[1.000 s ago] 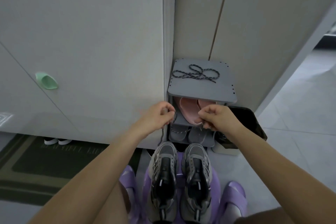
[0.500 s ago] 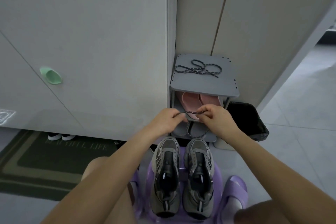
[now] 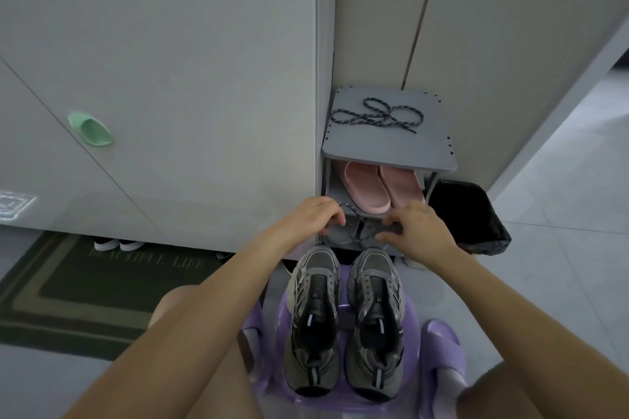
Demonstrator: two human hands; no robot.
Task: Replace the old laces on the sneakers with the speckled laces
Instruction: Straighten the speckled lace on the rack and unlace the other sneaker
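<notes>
Both hands are up in front of the shoe rack [image 3: 391, 150]. The left hand [image 3: 316, 218] pinches one end of a speckled lace [image 3: 351, 211], the right hand [image 3: 419, 232] has its fingers curled on the other, and the lace sags in a loop between them. A second speckled lace [image 3: 377, 117] lies coiled on the rack's top shelf, near the back edge. The grey sneakers [image 3: 343, 320] sit side by side on the purple stool [image 3: 411, 320], toes towards the rack, just below the hands.
</notes>
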